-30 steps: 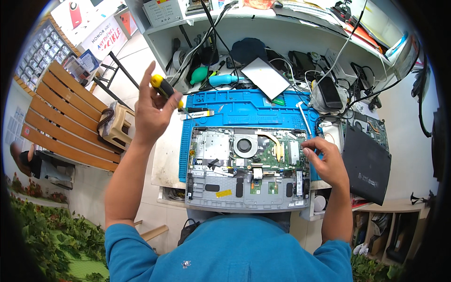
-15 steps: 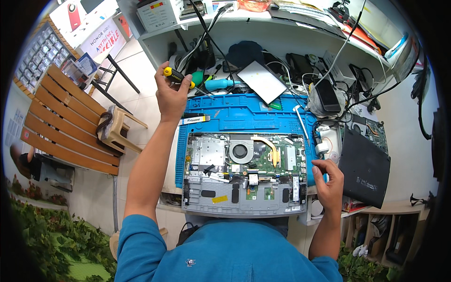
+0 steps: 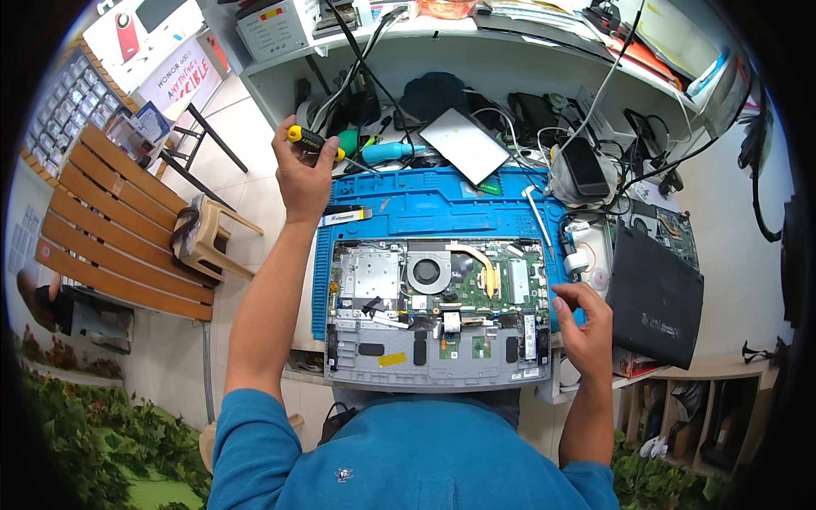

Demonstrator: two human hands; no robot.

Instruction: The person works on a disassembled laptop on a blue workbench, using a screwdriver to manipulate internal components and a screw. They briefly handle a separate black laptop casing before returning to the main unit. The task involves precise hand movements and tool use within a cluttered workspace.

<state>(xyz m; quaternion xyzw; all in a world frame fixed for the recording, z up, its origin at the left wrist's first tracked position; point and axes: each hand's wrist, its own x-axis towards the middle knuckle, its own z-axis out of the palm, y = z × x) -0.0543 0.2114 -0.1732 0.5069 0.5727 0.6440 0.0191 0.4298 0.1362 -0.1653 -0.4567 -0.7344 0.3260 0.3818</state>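
My left hand (image 3: 302, 174) is raised above the far left of the mat, closed around a screwdriver (image 3: 313, 143) with a yellow and black handle. Its shaft points right toward the clutter. An opened laptop base (image 3: 391, 348) lies in front of me, its fan (image 3: 428, 273), copper heat pipe (image 3: 489, 276) and green board exposed. Beneath its far part stretches a blue work mat (image 3: 408, 200). Beside the laptop's right edge is my right hand (image 3: 586, 327), loosely curled, thumb and forefinger slightly apart, with nothing visible between them.
A black laptop panel (image 3: 659, 297) leans at the right, near a bare circuit board (image 3: 671, 229). White tweezers-like tool (image 3: 539, 217) lies on the mat. Behind are a white rectangular pad (image 3: 464, 144), a phone (image 3: 583, 166) and tangled cables. Left stand a stool (image 3: 212, 229) and wooden bench (image 3: 127, 221).
The whole view has shifted slightly, moving the bench and laptop a little left in the picture. Both hands keep nearly the same poses, and the screwdriver stays in my left hand.
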